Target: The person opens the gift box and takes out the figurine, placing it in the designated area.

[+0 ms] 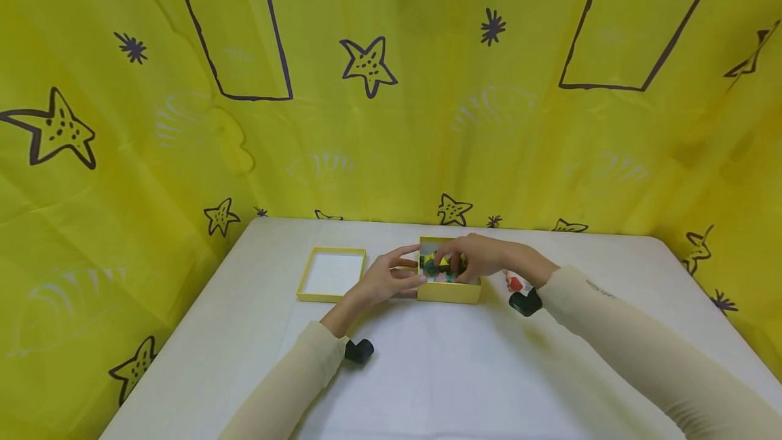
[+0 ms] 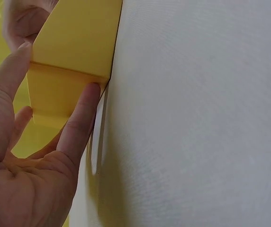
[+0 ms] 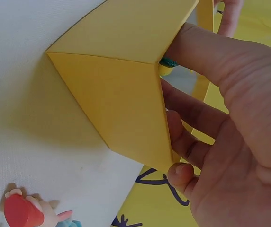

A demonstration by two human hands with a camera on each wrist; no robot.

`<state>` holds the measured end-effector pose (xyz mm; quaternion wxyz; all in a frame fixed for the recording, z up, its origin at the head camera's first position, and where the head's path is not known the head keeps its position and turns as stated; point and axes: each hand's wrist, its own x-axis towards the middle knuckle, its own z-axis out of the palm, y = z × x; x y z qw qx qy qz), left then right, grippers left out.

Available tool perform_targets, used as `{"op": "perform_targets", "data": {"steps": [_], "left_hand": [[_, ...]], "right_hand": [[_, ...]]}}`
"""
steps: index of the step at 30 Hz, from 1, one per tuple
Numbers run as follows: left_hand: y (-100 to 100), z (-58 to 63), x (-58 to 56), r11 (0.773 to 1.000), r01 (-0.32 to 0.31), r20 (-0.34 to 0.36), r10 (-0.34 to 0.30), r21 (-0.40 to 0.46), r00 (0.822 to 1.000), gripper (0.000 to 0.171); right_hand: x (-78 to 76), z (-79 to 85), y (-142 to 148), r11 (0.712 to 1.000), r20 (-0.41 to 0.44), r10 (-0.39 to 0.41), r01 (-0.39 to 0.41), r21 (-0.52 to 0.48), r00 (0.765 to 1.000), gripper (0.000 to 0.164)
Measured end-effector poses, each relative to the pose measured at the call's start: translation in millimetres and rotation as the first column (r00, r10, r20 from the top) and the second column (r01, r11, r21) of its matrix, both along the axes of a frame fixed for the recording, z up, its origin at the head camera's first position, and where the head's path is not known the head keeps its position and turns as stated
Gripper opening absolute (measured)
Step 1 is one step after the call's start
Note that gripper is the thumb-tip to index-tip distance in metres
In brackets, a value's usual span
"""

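Two bare hands are at one small yellow box on my head view. The box [image 1: 449, 292] sits on the white table [image 1: 427, 372], towards its far edge, with green, yellow and pink pieces [image 1: 430, 267] inside. I see the left hand [image 1: 387, 277] at the box's left side, fingers spread and fairly straight, touching it without a grasp. The right hand [image 1: 482, 254] reaches in from above with bent fingers among the pieces; I cannot tell whether it pinches one. Left of the box lies a shallow lid [image 1: 332, 273], yellow-rimmed and white inside. Near the right wrist lies a small figure [image 1: 515, 284], partly hidden. Behind the table hangs a yellow curtain [image 1: 415, 141] with dark starfish drawings.

On my left wrist view, one fingertip meets the box's upper edge and another presses near its lower corner; part of the right hand shows beyond.

On my right wrist view, one digit dips over the rim beside a green-and-yellow bit, and the others bend close to the edge, their grip unclear to me. The figure, red and pale, lies on the table, well apart from the box.
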<state>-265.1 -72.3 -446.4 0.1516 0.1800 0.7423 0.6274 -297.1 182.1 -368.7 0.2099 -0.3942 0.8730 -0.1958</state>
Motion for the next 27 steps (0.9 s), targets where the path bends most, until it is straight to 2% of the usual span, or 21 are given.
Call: {"op": "perform_targets", "data": {"steps": [7, 13, 22, 27], "left_hand": [[0, 1.4, 2.0, 1.000, 0.004, 0.017, -0.004, 0.015, 1.000, 0.073], [0, 0.9, 2.7, 0.999, 0.004, 0.026, -0.005, 0.031, 1.000, 0.073], [-1, 0.2, 2.5, 0.999, -0.001, 0.030, -0.001, 0.040, 1.000, 0.072], [0, 0.6, 1.5, 1.000, 0.000, 0.006, -0.001, 0.026, 1.000, 0.073]], "right_hand": [[0.9, -1.5, -7, 0.998, -0.035, -0.015, 0.017, 0.060, 0.999, 0.036], [2.5, -2.5, -11, 0.994, -0.114, -0.004, 0.017, 0.109, 0.993, 0.032], [3.3, -4.2, -17, 0.993, -0.153, 0.002, 0.016, 0.117, 0.988, 0.030], [3.2, -5.6, -20, 0.992, -0.169, 0.002, 0.020, 0.124, 0.986, 0.026]]}}
